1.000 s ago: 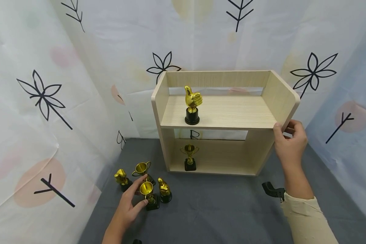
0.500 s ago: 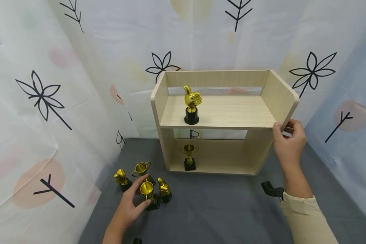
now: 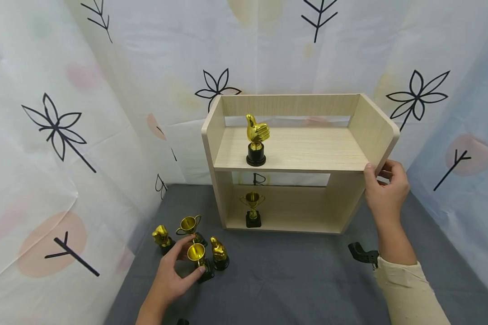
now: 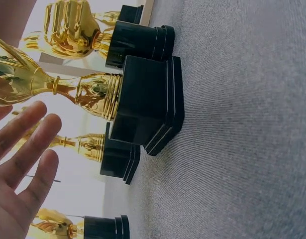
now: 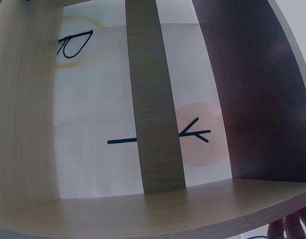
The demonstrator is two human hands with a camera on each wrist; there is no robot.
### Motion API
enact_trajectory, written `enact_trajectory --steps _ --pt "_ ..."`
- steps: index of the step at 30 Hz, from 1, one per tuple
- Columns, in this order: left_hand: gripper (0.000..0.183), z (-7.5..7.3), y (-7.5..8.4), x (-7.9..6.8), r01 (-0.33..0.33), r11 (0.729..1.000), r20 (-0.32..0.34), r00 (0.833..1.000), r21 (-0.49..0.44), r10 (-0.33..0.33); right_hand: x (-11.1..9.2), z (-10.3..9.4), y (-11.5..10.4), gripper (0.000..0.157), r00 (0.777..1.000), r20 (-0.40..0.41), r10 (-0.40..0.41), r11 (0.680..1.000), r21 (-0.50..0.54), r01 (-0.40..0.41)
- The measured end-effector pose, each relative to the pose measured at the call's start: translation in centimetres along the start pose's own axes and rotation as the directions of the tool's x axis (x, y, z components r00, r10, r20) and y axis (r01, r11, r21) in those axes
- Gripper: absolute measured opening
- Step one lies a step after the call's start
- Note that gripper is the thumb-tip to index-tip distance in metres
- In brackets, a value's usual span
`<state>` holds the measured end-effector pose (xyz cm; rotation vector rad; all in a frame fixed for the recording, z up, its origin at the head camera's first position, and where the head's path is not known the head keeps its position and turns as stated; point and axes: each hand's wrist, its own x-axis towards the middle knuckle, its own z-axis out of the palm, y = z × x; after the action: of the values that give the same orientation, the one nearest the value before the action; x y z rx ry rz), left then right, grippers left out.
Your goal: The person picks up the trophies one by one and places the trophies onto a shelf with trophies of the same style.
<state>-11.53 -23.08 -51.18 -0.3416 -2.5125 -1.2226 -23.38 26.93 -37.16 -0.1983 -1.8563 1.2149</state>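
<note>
Beside a group of gold trophies on the cloth, my left hand (image 3: 168, 277) reaches round a gold cup trophy (image 3: 196, 253) with a black square base. Its thumb lies by the base, and its index finger is behind the cup. In the left wrist view, the cup trophy (image 4: 148, 99) stands upright on the cloth, and several extended fingers (image 4: 46, 134) overlap its far side. My right hand (image 3: 387, 189) grips the right side panel of a light wooden shelf (image 3: 293, 170), thumb on the front edge. Fingertips (image 5: 292, 226) show at the panel's edge in the right wrist view.
Close to the left hand stand another cup trophy (image 3: 188, 223), a gold fist-shaped trophy (image 3: 161, 235) and a gold hand-shaped trophy (image 3: 218, 250). A thumbs-up trophy (image 3: 256, 135) stands on the upper shelf. A small cup trophy (image 3: 253, 210) occupies the lower one.
My left thumb has moved right across the near side of the cup trophy, which has shifted slightly right and towards me. The right hand keeps its hold on the shelf.
</note>
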Motion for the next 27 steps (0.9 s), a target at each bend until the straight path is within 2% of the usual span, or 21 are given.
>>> enact_trajectory --steps 9,21,27 --pt "0.077 0.41 0.14 -0.14 -0.034 0.999 -0.087 0.996 -0.006 0.033 -0.05 -0.02 -0.14 0.035 1.000 -0.003 0.015 1.000 -0.011 -0.015" --pt "0.083 0.82 0.46 -0.31 -0.027 0.999 -0.127 0.992 -0.017 0.025 -0.15 0.12 -0.05 0.027 0.999 -0.036 0.013 0.999 0.029 -0.012" --pt "0.085 0.77 0.84 -0.36 -0.018 0.999 -0.149 0.989 -0.049 0.011 -0.12 0.28 0.23 0.030 0.999 -0.045 0.013 0.999 0.034 -0.012"
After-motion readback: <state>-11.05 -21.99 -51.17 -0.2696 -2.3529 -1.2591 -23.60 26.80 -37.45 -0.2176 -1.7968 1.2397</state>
